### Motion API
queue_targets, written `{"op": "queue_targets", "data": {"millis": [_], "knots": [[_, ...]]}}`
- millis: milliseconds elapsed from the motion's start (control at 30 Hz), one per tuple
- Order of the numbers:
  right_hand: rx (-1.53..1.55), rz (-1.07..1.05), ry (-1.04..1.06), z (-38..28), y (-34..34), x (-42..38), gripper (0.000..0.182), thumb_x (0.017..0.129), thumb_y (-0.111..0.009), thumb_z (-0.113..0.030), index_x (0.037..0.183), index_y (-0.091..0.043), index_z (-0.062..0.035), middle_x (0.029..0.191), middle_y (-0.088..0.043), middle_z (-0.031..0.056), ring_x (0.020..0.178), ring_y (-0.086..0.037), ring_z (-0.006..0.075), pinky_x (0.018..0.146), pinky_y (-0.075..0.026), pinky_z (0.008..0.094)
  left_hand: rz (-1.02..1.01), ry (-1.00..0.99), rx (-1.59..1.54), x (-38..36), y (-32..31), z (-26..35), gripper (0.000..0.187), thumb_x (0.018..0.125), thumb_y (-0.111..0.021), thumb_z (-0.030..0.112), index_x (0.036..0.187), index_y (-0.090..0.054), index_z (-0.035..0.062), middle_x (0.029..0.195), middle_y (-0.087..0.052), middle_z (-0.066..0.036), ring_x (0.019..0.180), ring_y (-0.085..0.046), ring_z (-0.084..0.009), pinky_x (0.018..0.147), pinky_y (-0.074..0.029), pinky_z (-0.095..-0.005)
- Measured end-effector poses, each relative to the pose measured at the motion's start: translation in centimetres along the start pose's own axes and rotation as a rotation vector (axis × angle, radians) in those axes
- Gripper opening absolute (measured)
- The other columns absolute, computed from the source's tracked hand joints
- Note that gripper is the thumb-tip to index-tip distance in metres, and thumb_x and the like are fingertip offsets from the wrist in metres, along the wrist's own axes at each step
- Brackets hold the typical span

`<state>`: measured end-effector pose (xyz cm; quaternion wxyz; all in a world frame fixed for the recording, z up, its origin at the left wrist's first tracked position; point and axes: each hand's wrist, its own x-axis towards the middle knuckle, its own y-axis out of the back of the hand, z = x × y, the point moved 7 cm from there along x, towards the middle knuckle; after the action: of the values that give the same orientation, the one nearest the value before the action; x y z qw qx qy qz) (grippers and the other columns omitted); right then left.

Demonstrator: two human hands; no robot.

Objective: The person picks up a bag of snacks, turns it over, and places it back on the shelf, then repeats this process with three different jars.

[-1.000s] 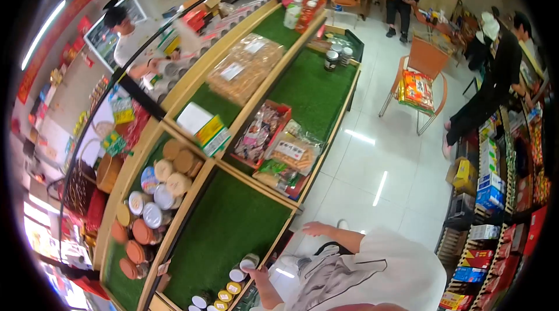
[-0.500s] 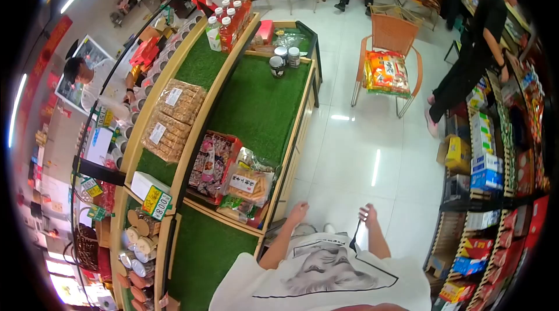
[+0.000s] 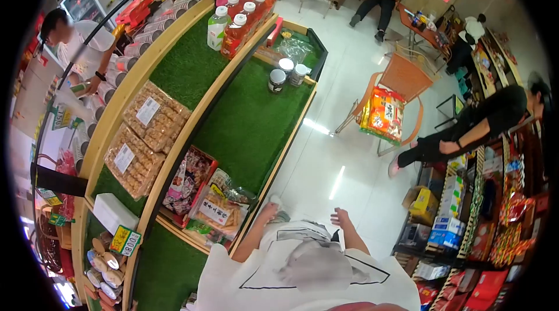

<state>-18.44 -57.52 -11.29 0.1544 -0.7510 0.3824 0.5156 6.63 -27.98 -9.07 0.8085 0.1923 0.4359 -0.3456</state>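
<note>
Both hands lower since earlier: left hand point(image 3: 269, 212) empty beside snack bag point(image 3: 218, 211); right hand point(image 3: 342, 218) open.

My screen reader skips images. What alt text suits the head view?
Head view, looking down: the person's left hand and right hand hang empty beside a green-lined display shelf holding snack bags, jars and drink bottles.

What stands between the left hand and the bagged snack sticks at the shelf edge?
Nothing visible. The left hand hangs empty just off the wooden shelf rim, and the bag of snack sticks lies right inside that rim on the green turf, with only the low rim between them. The right hand is empty over the floor.
</note>
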Motion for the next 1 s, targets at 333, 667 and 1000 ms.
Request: {"op": "queue_targets", "data": {"millis": [333, 667, 1000], "knots": [[-0.029, -0.245, 0.35, -32.0, -13.5, 2.7, 0.046, 0.088, -0.05, -0.036, 0.125, -0.045, -0.0092, 0.112, -0.058, 0.0151, 0.088, -0.061, 0.0272, 0.072, -0.051, 0.0367, 0.135, -0.117, -0.3, 6.3, 4.6, 15.8, 0.041, 0.09, -0.048, 0.04, 0.117, -0.051, 0.0088, 0.11, -0.061, -0.008, 0.09, -0.06, -0.0202, 0.073, -0.048, -0.0346], [-0.464, -0.033, 1.134, -66.8, -27.4, 15.6, 0.057, 0.087, -0.059, -0.034, 0.13, -0.045, -0.0005, 0.096, -0.062, 0.0177, 0.08, -0.062, 0.021, 0.07, -0.051, 0.0338, 0.245, 0.1, -0.435, 20.9, 1.6, 28.6, 0.05, 0.09, -0.048, 0.044, 0.127, -0.047, 0.0099, 0.113, -0.058, -0.009, 0.094, -0.06, -0.0184, 0.073, -0.049, -0.0356], [-0.516, -0.34, 0.786, -73.6, -34.7, 20.3, 0.053, 0.081, -0.064, -0.041, 0.105, -0.054, 0.005, 0.105, -0.06, 0.0214, 0.095, -0.059, 0.025, 0.08, -0.047, 0.0363, 0.202, -0.137, -1.123, 34.3, 0.0, 55.6, 0.07, 0.091, -0.038, 0.06, 0.137, -0.031, 0.0083, 0.125, -0.048, -0.017, 0.102, -0.055, -0.0289, 0.087, -0.049, -0.0429]]}}
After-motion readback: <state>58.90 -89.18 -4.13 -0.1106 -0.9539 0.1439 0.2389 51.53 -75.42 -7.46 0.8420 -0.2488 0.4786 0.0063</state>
